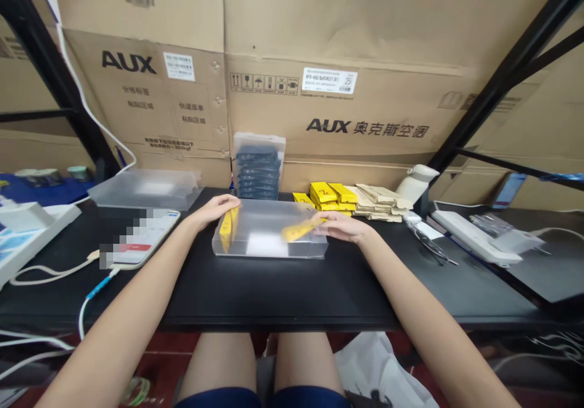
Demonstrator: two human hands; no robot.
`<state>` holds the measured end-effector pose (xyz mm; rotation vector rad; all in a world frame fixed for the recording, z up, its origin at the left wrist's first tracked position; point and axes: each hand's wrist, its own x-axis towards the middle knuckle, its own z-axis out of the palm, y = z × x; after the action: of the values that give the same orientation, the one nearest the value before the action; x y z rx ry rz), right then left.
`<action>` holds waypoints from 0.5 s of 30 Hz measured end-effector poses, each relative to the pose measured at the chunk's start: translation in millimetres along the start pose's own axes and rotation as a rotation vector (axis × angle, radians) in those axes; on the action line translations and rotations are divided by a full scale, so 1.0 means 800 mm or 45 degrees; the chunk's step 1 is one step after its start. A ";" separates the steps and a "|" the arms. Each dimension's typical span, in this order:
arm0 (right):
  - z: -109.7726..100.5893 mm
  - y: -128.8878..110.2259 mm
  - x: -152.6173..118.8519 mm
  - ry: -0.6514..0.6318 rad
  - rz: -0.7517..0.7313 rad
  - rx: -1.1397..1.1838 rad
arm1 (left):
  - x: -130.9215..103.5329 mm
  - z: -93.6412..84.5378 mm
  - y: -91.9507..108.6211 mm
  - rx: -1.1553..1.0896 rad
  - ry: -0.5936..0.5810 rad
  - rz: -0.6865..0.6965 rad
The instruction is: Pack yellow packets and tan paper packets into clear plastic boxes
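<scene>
A translucent plastic box (269,213) sits on the black table in front of me. My left hand (218,208) grips its back left corner, fingers bent over the rim. Just below those fingertips, one yellow packet (227,231) stands inside at the box's left end. My right hand (340,225) is at the right end, its fingers closed on another yellow packet (298,230), tilted over the box and smeared by motion. Behind the right hand lie stacked yellow packets (326,194) beside a pile of beige packets (381,201).
A clear bag of dark packets (259,166) stands behind the box. Another plastic box (146,189) is at the back left, near a phone (148,238) with cables. To the right are a white bottle (417,183) and a power strip (474,238). Cardboard (365,43) backs the table.
</scene>
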<state>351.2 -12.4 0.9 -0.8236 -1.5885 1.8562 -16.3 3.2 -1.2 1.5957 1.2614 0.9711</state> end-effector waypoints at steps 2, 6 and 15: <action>0.004 0.000 0.001 0.003 -0.002 -0.012 | 0.001 0.000 0.000 0.000 -0.009 -0.007; 0.014 0.000 0.003 -0.050 -0.010 -0.008 | 0.000 0.004 0.003 0.031 -0.021 0.002; 0.046 0.004 0.009 -0.085 0.131 0.013 | -0.010 0.039 0.020 0.099 -0.204 0.099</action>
<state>318.5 -31.7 1.1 -0.8622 -1.6029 1.9810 16.1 -11.3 3.3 1.7577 1.1461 0.8318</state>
